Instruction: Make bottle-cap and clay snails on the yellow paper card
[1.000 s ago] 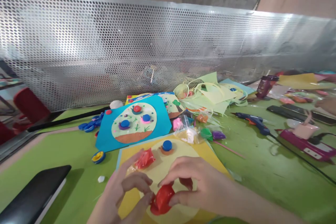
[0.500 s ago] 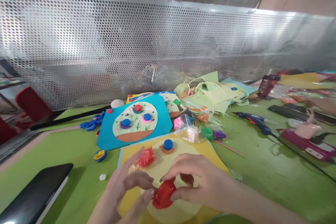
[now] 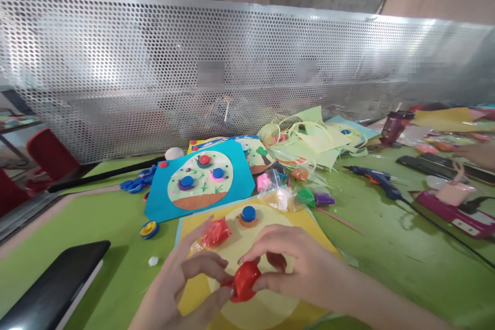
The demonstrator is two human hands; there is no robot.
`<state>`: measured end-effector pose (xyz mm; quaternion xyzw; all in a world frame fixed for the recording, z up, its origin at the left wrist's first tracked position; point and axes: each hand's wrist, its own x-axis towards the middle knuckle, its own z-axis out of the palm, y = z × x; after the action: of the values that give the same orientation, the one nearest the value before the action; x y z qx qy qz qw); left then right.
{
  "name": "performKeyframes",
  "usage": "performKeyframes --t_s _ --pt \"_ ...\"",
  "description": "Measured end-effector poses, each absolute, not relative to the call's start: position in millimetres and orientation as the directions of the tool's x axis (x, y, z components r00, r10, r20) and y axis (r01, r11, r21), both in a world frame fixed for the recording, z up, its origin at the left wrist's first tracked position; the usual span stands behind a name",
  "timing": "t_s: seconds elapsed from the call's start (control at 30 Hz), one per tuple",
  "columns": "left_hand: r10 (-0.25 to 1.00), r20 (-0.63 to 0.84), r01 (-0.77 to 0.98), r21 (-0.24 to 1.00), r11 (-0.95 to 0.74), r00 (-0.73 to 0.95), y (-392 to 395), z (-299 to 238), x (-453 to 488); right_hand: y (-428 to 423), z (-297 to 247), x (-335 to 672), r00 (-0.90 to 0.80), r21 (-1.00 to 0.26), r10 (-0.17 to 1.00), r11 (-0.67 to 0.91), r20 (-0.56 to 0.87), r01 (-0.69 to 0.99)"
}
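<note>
Black and glossy, a flat device [image 3: 58,283] lies at the far left, cut off by the view's near edge. Green worktop [image 3: 93,221] stretches between it and a blue-and-yellow cap [image 3: 149,230], with a small white piece [image 3: 153,261] just beside the left wrist. Farther back, a blue card [image 3: 243,165] bears an egg-shaped picture, its near edge close to the yellow sheet [image 3: 315,229].

Over that sheet's pale oval, the left hand [image 3: 172,283] pinches the left end of a red lump [image 3: 246,281] between fingers and thumb; the right hand [image 3: 301,255] grips its right side, fingers bent narrow. A red wrapped packet [image 3: 217,232] lies just beyond the left fingers (its clear film shows at one end), and a blue cap [image 3: 248,213] sits near the oval's far edge.

Rightward, green worktop spreads from the right forearm to a glue gun [image 3: 377,180] and a magenta power strip [image 3: 456,214], both well apart from the hands.
</note>
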<state>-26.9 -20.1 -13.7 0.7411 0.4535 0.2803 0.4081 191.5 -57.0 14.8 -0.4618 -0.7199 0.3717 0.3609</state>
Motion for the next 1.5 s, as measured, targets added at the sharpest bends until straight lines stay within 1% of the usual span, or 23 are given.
performKeyframes --t_s 0.07,0.2,0.3,0.47,0.6,0.73,0.8,0.9,0.97,1.2,1.4,1.5 --pt "0.9 0.027 0.412 0.883 -0.226 0.435 -20.7 -14.5 -26.7 -57.1 13.8 191.7 -0.317 -0.866 0.931 0.304 0.182 0.397" --pt "0.938 0.041 0.249 0.959 -0.133 0.344 -25.4 -17.3 -22.5 -57.6 13.8 192.4 -0.325 -0.863 0.922 0.33 0.208 0.383" --pt "0.943 0.036 0.201 0.974 -0.108 0.332 -25.5 -18.2 -21.7 -57.6 13.9 192.2 -0.32 -0.867 0.926 0.319 0.2 0.382" --pt "0.911 0.067 0.281 0.94 -0.195 0.407 -20.1 -15.9 -24.8 -57.5 11.6 191.3 -0.323 -0.871 0.925 0.319 0.201 0.373" --pt "0.931 0.042 0.334 0.927 -0.172 0.363 -21.0 -11.8 -22.7 -57.8 10.9 190.9 -0.323 -0.863 0.923 0.328 0.207 0.383" --pt "0.928 0.013 0.304 0.943 -0.135 0.371 -20.9 -14.1 -22.8 -57.5 10.6 190.9 -0.337 -0.858 0.914 0.352 0.227 0.375" --pt "0.931 0.037 0.274 0.951 -0.144 0.364 -21.2 -18.0 -23.0 -57.1 9.7 191.2 -0.336 -0.855 0.914 0.352 0.227 0.381" --pt "0.951 0.087 0.245 0.955 -0.164 0.296 -23.2 -22.7 -21.2 -56.6 8.3 191.5 -0.337 -0.846 0.912 0.361 0.233 0.392" --pt "0.956 0.095 0.244 0.956 -0.165 0.276 -25.0 -22.7 -19.3 -56.5 8.0 191.5 -0.34 -0.845 0.911 0.363 0.233 0.393" --pt "0.958 0.092 0.217 0.964 -0.154 0.273 -27.7 -12.7 -17.2 -57.8 12.3 190.9 -0.337 -0.87 0.921 0.32 0.194 0.375" --pt "0.959 0.128 0.275 0.941 -0.197 0.252 -26.6 -13.8 -17.4 -54.9 14.7 190.6 -0.273 -0.887 0.95 0.251 0.15 0.387" --pt "0.963 0.077 0.277 0.949 -0.15 0.258 -25.0 -11.1 -21.5 -54.5 16.0 190.7 -0.262 -0.896 0.955 0.234 0.139 0.376"
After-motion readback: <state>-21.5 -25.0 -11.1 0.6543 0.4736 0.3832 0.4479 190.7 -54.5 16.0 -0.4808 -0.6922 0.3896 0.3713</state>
